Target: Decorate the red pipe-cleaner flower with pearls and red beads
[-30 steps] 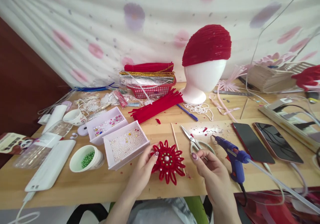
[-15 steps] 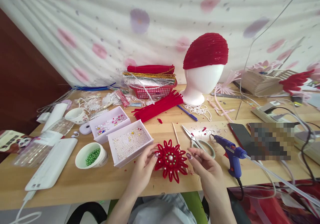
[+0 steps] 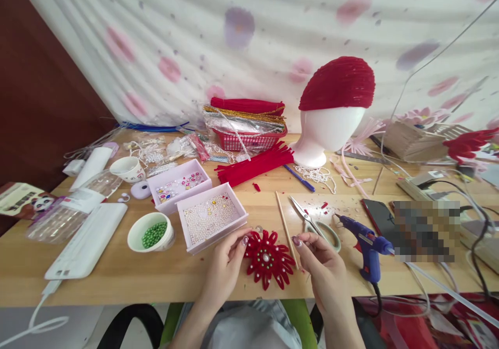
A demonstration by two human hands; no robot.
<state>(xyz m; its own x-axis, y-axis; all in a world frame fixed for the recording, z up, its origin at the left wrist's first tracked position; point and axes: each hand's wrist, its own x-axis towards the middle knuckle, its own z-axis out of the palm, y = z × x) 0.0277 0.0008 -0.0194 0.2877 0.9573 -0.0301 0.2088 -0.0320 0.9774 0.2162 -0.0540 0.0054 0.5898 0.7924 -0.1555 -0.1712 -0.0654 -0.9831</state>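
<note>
A red fuzzy-petalled flower (image 3: 268,259), studded with pearl and green beads, sits between the fingers; the left hand (image 3: 223,266) pinches its edge, thumb to forefinger. The right hand's (image 3: 324,266) thumb and forefinger nearly meet beside it, holding what I can't tell. Just beyond those fingertips lie scissors (image 3: 306,216); rightward, a blue glue gun (image 3: 366,242)

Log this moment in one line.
left hand: holding red flower by edge | right hand: beside flower | glue gun: on table
</note>
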